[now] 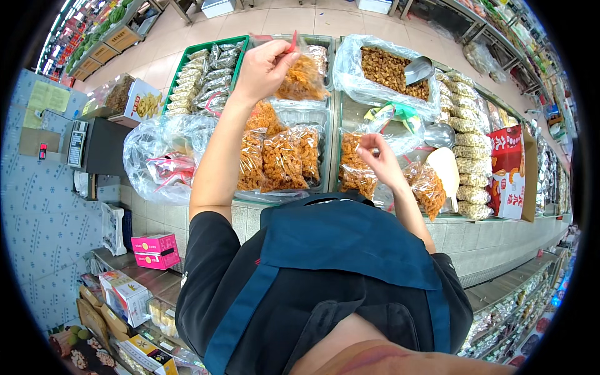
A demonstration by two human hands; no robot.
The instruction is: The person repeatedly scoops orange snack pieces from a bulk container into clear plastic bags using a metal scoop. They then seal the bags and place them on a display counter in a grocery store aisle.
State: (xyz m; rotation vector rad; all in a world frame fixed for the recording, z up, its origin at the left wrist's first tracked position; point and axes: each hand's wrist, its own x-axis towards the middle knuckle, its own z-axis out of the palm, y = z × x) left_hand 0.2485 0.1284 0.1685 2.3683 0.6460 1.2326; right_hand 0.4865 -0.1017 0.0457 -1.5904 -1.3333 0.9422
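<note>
My left hand (268,68) pinches the red-edged top of a clear plastic bag of orange-brown dried shreds (301,79). The bag is blurred and hangs over the far part of the display. Below it, several filled bags of the same food (282,157) sit in a clear plastic bin (324,140). My right hand (382,157) is loosely curled with nothing visible in it, just above and beside another filled bag (356,164). Further right, one more filled bag (429,187) leans near a cream-coloured plastic scoop (443,171).
A green tray (240,70) of small packets stands far left. Beyond my right hand are a lined bin of brown pieces (389,68), a metal scoop (418,70) and stacked packets (472,154). A scale (77,143) and bag of red-edged packaging (171,171) lie left.
</note>
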